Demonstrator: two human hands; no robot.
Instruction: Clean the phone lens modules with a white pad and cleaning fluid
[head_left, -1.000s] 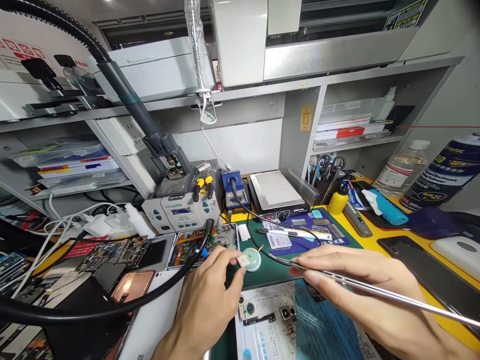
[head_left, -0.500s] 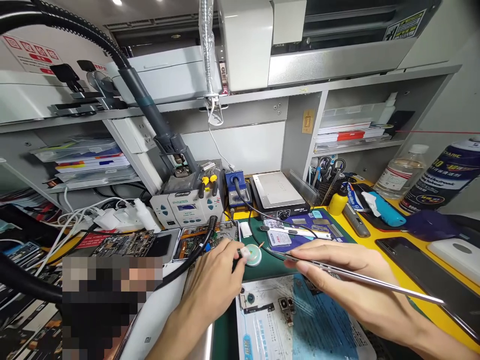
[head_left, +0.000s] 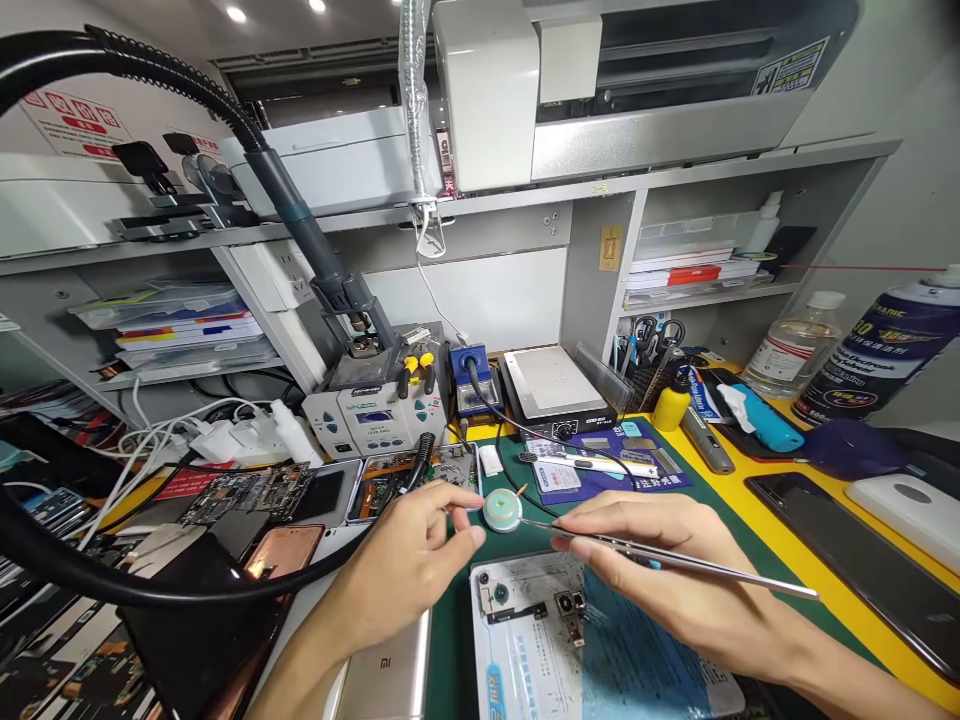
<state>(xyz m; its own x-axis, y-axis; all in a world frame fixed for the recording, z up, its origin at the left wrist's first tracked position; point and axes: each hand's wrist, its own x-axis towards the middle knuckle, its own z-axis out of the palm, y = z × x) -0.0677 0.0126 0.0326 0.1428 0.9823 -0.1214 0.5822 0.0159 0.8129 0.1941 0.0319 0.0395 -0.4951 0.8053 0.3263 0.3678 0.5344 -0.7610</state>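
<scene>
Steel tweezers [head_left: 772, 583] sit pinched in the person's right hand [head_left: 697, 600], and their tip has now reached the rim of the round green dish [head_left: 501, 505] on the green mat [head_left: 450, 640]. Beside the dish, the left hand [head_left: 401, 565] is open, thumb and forefinger parted; it no longer pinches the small white piece (where that went is unclear), so those fingers are free. Nearer the body, a camera part [head_left: 576, 625] lies on a printed pad [head_left: 529, 690]
</scene>
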